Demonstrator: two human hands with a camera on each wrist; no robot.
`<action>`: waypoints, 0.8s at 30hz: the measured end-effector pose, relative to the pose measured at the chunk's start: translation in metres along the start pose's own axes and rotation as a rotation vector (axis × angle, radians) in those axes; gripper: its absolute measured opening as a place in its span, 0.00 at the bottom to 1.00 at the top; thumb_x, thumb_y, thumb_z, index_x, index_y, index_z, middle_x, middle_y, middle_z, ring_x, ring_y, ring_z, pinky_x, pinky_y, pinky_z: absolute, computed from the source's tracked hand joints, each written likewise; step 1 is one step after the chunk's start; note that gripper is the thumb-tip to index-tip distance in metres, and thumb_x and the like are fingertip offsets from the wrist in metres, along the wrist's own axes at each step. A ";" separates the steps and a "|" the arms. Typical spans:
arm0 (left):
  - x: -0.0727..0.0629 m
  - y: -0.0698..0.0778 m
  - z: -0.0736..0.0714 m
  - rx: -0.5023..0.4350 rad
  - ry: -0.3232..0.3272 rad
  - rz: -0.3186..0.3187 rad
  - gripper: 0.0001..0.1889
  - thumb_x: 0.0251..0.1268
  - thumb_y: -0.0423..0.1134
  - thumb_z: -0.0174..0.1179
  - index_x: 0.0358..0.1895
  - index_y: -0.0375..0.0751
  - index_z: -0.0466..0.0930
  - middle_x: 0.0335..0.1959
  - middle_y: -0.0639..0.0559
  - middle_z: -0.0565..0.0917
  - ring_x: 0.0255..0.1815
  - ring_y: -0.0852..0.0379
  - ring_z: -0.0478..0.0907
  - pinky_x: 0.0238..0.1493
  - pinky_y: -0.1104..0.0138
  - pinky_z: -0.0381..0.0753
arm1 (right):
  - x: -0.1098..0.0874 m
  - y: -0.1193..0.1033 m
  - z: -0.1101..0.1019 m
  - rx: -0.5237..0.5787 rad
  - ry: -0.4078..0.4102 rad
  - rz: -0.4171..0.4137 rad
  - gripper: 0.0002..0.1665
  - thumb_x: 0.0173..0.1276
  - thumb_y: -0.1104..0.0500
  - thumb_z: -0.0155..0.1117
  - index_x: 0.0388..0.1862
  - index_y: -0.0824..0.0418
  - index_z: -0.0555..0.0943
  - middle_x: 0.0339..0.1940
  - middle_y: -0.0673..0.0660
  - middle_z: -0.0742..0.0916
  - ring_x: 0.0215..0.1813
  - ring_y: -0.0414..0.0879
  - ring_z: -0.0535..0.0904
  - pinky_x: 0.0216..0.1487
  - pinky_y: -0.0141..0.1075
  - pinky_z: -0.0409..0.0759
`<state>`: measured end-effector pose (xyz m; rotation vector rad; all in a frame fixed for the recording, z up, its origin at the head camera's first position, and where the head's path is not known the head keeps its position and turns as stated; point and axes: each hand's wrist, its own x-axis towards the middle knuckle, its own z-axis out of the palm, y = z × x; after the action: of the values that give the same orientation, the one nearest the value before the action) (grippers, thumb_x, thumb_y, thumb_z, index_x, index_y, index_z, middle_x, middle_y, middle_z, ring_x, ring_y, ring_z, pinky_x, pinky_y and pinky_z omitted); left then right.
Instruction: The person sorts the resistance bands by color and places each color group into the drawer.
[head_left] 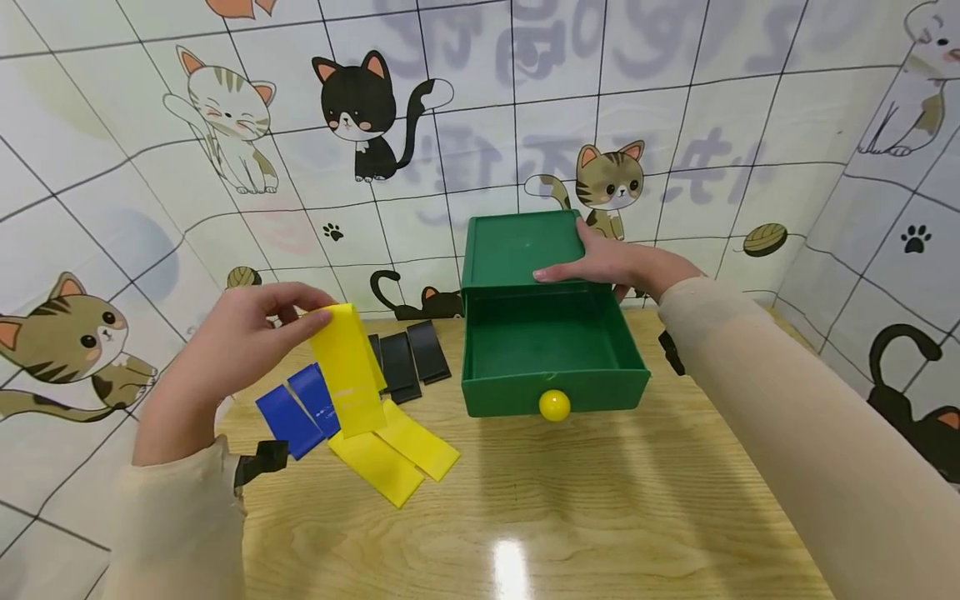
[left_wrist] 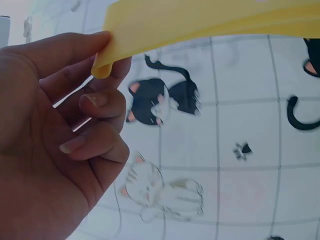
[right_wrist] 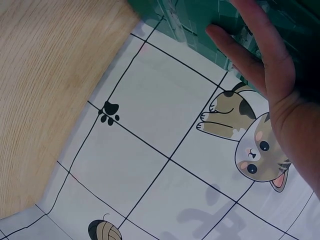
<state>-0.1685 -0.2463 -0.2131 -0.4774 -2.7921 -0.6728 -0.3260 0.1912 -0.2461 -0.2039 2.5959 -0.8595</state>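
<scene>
My left hand [head_left: 251, 350] pinches the top end of a yellow resistance band [head_left: 347, 367] between thumb and fingers. The band is a flat loop that hangs down, with small print low on its face; its folded end shows at the fingertips in the left wrist view. Below it, two more yellow bands [head_left: 416, 442] lie on the table. A green box [head_left: 517, 246] stands at the back with its drawer [head_left: 555, 333] pulled out and nothing in it. My right hand [head_left: 600, 254] rests on the box's right side, thumb across the top, straight fingers against the side wall.
Blue bands [head_left: 291, 423] and several black bands [head_left: 427, 352] lie on the wooden table [head_left: 600, 508], left of the box. The drawer front carries a round yellow knob [head_left: 554, 406]. A cat-print tiled wall covering [head_left: 480, 108] rises behind and at both sides.
</scene>
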 end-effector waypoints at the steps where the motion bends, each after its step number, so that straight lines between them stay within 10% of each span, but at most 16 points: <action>1: 0.004 0.007 -0.001 -0.005 0.005 0.026 0.13 0.82 0.48 0.60 0.56 0.47 0.89 0.40 0.50 0.88 0.41 0.50 0.74 0.35 0.68 0.72 | 0.000 0.000 0.000 0.001 0.000 0.000 0.84 0.59 0.15 0.64 0.82 0.39 0.12 0.91 0.65 0.37 0.85 0.70 0.57 0.63 0.64 0.82; 12: 0.039 0.083 -0.008 -0.059 0.057 0.304 0.12 0.85 0.37 0.55 0.54 0.36 0.85 0.48 0.45 0.82 0.39 0.51 0.70 0.39 0.67 0.69 | 0.000 0.000 0.003 0.025 0.008 -0.006 0.83 0.60 0.17 0.66 0.83 0.39 0.13 0.91 0.65 0.36 0.87 0.72 0.53 0.68 0.70 0.77; 24: 0.040 0.150 -0.015 -0.013 0.146 0.381 0.12 0.85 0.37 0.53 0.56 0.38 0.87 0.49 0.46 0.87 0.41 0.50 0.75 0.45 0.60 0.76 | 0.000 -0.002 0.003 0.014 0.025 -0.008 0.84 0.61 0.18 0.66 0.84 0.42 0.14 0.90 0.69 0.41 0.84 0.73 0.58 0.62 0.68 0.82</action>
<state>-0.1490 -0.1172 -0.1284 -0.8943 -2.4628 -0.6101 -0.3244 0.1879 -0.2474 -0.2011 2.6133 -0.8881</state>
